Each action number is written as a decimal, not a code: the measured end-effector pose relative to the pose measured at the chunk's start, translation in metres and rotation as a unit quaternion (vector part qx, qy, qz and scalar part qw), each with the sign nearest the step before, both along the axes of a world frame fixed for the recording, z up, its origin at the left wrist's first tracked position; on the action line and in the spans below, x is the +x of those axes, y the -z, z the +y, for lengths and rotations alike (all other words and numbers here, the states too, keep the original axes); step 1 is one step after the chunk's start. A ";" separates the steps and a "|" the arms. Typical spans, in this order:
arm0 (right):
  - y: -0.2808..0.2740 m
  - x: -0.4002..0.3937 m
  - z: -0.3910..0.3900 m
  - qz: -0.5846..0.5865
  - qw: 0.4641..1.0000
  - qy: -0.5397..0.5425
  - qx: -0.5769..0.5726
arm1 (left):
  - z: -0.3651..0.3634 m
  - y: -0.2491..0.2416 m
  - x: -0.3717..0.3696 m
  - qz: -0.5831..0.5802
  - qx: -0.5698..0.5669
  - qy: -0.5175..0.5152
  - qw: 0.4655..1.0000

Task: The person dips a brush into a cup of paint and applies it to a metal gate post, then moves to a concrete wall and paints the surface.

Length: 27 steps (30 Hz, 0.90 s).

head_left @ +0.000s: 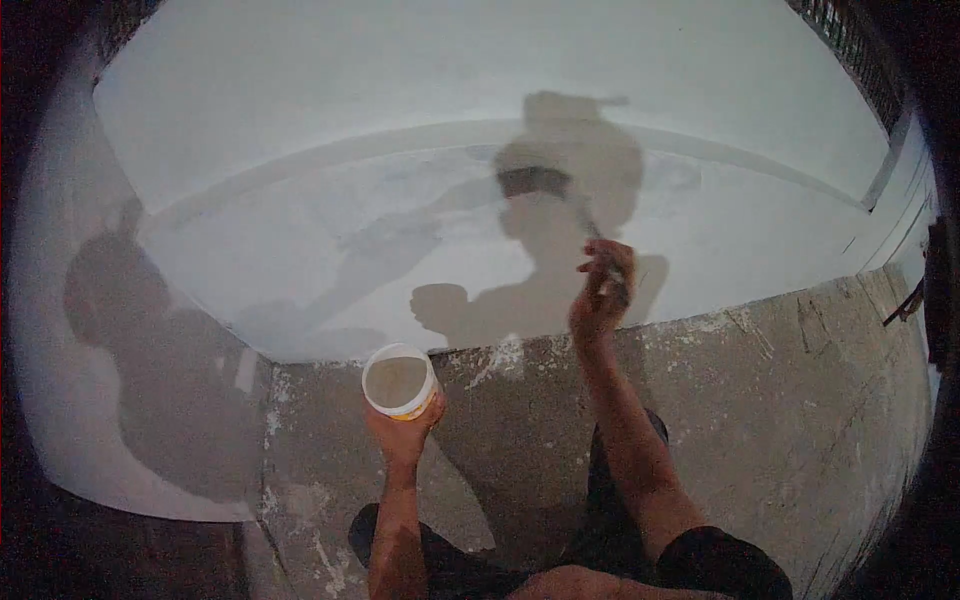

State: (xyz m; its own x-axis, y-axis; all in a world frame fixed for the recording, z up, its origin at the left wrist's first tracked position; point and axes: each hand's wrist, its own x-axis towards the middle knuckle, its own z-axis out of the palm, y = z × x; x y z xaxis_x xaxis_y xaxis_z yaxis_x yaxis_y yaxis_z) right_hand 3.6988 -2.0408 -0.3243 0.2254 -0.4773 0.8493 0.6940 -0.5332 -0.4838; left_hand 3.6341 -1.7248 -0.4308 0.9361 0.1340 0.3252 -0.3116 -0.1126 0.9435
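Observation:
My left hand (402, 432) is wrapped round a small white paint tub (400, 382) with some yellow on its side. Its open top faces me, and pale liquid shows inside. Raised in front of the wall, my right hand (606, 285) grips a paintbrush by its handle. The dark, wide head of the brush (533, 181) is against or very near the white wall (400, 240), just below a curved ledge; contact is hard to tell in the dim light.
A curved ledge (330, 155) crosses the wall. Below, the floor (560, 390) is bare, paint-splattered concrete. Shadows of people fall on the front wall and on the left wall (195, 400). A dark object (937, 290) stands at the right edge. My knees are bent beneath me.

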 end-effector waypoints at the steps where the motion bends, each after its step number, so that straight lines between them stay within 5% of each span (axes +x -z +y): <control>1: -0.004 -0.007 -0.007 -0.004 0.999 0.050 -0.010 | -0.004 -0.012 -0.004 0.024 -0.043 0.012 0.999; 3: -0.008 -0.009 -0.007 -0.006 0.995 0.099 -0.021 | -0.002 -0.023 -0.001 0.049 -0.087 0.024 0.995; 5: -0.001 -0.008 -0.008 -0.028 0.964 0.225 -0.138 | 0.001 -0.025 -0.003 -0.024 0.101 -0.028 0.994; 6: 0.008 -0.002 0.000 -0.024 0.964 0.226 -0.137 | 0.003 -0.021 0.000 -0.020 0.102 -0.026 0.994; 8: 0.031 0.009 0.024 0.043 0.976 0.137 -0.161 | 0.001 -0.009 0.004 0.040 -0.080 0.030 0.996; 10: 0.059 0.015 0.048 0.146 0.970 0.044 -0.190 | 0.004 -0.002 0.007 0.023 -0.040 0.023 0.999; 12: 0.055 0.002 0.073 0.320 0.908 0.008 -0.271 | 0.009 0.010 0.007 0.007 -0.004 0.018 1.000; 15: 0.070 0.009 0.093 0.248 0.918 -0.021 -0.308 | 0.015 0.017 0.010 0.039 -0.032 0.052 0.997; 18: 0.058 0.003 0.093 0.291 0.908 -0.104 -0.282 | 0.008 0.008 0.004 0.039 0.034 0.008 0.999; 23: 0.041 0.019 0.065 0.089 0.953 -0.199 -0.208 | 0.013 0.043 0.023 -0.022 0.010 0.031 0.999; 27: 0.018 0.014 0.018 0.137 0.943 -0.294 0.075 | -0.001 0.027 0.014 0.019 -0.067 0.021 0.997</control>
